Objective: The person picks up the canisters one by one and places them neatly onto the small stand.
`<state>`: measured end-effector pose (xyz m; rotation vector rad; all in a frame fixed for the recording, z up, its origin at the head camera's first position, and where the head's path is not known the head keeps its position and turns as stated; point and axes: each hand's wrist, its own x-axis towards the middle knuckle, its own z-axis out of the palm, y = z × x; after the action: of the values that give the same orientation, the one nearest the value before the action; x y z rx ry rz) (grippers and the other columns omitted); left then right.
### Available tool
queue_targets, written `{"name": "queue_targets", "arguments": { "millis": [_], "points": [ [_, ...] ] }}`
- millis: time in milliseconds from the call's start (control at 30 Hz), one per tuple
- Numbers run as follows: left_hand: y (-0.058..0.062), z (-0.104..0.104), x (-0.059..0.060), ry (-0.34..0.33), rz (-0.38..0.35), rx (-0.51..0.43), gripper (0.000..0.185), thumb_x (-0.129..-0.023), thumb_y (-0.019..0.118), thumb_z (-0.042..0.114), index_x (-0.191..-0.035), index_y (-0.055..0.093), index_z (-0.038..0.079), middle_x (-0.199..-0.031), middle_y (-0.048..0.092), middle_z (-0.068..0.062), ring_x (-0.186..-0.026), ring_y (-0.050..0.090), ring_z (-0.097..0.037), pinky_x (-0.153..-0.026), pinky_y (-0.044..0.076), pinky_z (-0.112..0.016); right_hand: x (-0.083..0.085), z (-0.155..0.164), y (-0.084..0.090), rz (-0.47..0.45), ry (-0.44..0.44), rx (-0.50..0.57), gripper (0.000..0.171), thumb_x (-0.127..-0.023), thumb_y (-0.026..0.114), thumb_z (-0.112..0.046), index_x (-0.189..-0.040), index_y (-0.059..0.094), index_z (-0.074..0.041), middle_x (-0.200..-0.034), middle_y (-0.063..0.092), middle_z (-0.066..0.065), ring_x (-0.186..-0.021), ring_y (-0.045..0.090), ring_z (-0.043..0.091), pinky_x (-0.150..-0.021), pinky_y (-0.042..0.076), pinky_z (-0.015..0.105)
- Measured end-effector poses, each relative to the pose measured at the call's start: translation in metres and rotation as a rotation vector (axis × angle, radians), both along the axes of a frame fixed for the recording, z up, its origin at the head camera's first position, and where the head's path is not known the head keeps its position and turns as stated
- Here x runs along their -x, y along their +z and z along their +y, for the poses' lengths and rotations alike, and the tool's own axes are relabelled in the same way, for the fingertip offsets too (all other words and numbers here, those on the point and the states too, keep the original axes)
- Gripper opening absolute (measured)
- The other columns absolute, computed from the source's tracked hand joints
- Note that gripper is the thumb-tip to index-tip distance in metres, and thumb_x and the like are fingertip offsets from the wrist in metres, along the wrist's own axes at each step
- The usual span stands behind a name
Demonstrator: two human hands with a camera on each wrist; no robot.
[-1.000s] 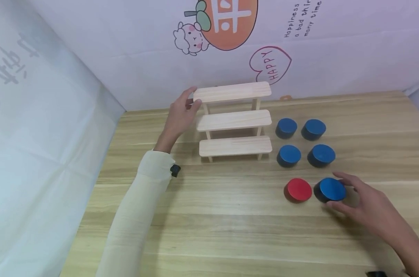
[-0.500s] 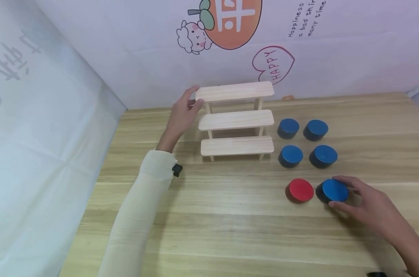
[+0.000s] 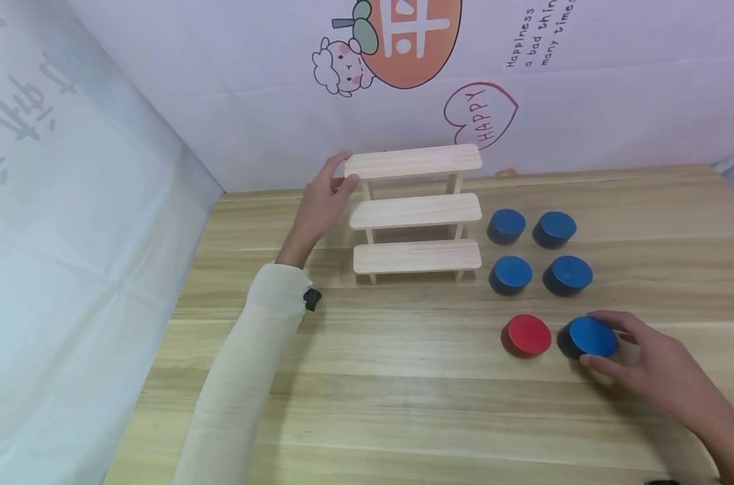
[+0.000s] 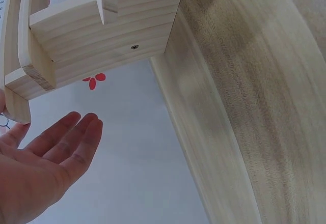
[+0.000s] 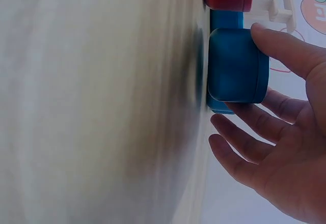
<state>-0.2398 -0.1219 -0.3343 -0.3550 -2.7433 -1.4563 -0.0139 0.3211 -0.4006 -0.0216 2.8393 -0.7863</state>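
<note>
since the earlier frames the right hand (image 3: 652, 367) has closed in on the nearest blue puck (image 3: 592, 336): thumb and fingers now curl round its rim, where before they only reached toward it. the grip looks set, so a lift seems ready, though the puck sits on the tabletop (image 3: 403, 391) yet, just right of the red puck (image 3: 528, 334). four more blue pucks (image 3: 539, 250) stand in a square behind it. the left hand (image 3: 320, 202) has hardly shifted; its fingers are straight and relaxed, thumb tip resting on the left end of the top step of the wooden rack (image 3: 415, 212), steadying it rather than clasping. the forearm lies across the tabletop.
</note>
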Motion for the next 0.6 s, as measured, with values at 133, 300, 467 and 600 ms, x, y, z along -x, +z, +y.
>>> {"name": "queue_targets", "arguments": {
  "millis": [133, 300, 467, 600],
  "points": [
    [0.0, 0.0, 0.0, -0.003, -0.003, -0.004, 0.054, -0.103, 0.049, 0.048, -0.154, 0.037, 0.032, -0.148, 0.05, -0.008, -0.126, 0.055, -0.02, -0.102, 0.043, -0.047, -0.001, -0.001, 0.005, 0.041, -0.013, 0.0, 0.078, -0.086, 0.08, -0.037, -0.139, 0.044, 0.008, -0.132, 0.048, 0.039, -0.111, 0.045, 0.064, -0.081, 0.04, 0.073],
    [0.0, 0.001, 0.001, -0.002, -0.012, 0.004, 0.056, -0.103, 0.049, 0.05, -0.155, 0.036, 0.03, -0.151, 0.046, -0.007, -0.128, 0.054, -0.02, -0.103, 0.042, -0.047, -0.001, -0.004, 0.013, 0.086, -0.011, -0.004, 0.074, -0.088, 0.079, -0.035, -0.138, 0.045, 0.008, -0.131, 0.049, 0.039, -0.111, 0.045, 0.063, -0.08, 0.04, 0.073],
    [0.0, 0.001, 0.001, -0.003, -0.014, 0.004, 0.056, -0.103, 0.049, 0.05, -0.154, 0.035, 0.031, -0.15, 0.047, -0.008, -0.129, 0.053, -0.021, -0.103, 0.042, -0.047, 0.006, -0.009, 0.022, 0.129, -0.002, -0.019, 0.073, -0.087, 0.081, -0.031, -0.137, 0.046, 0.01, -0.128, 0.05, 0.039, -0.109, 0.047, 0.06, -0.079, 0.041, 0.073],
    [0.0, 0.0, 0.0, 0.005, -0.013, -0.001, 0.056, -0.103, 0.049, 0.049, -0.154, 0.036, 0.03, -0.152, 0.046, -0.008, -0.128, 0.053, -0.022, -0.103, 0.042, -0.048, 0.011, -0.013, 0.03, 0.146, 0.006, -0.025, 0.073, -0.086, 0.081, -0.03, -0.136, 0.046, 0.011, -0.128, 0.05, 0.039, -0.108, 0.047, 0.06, -0.079, 0.04, 0.073]
  ]
}}
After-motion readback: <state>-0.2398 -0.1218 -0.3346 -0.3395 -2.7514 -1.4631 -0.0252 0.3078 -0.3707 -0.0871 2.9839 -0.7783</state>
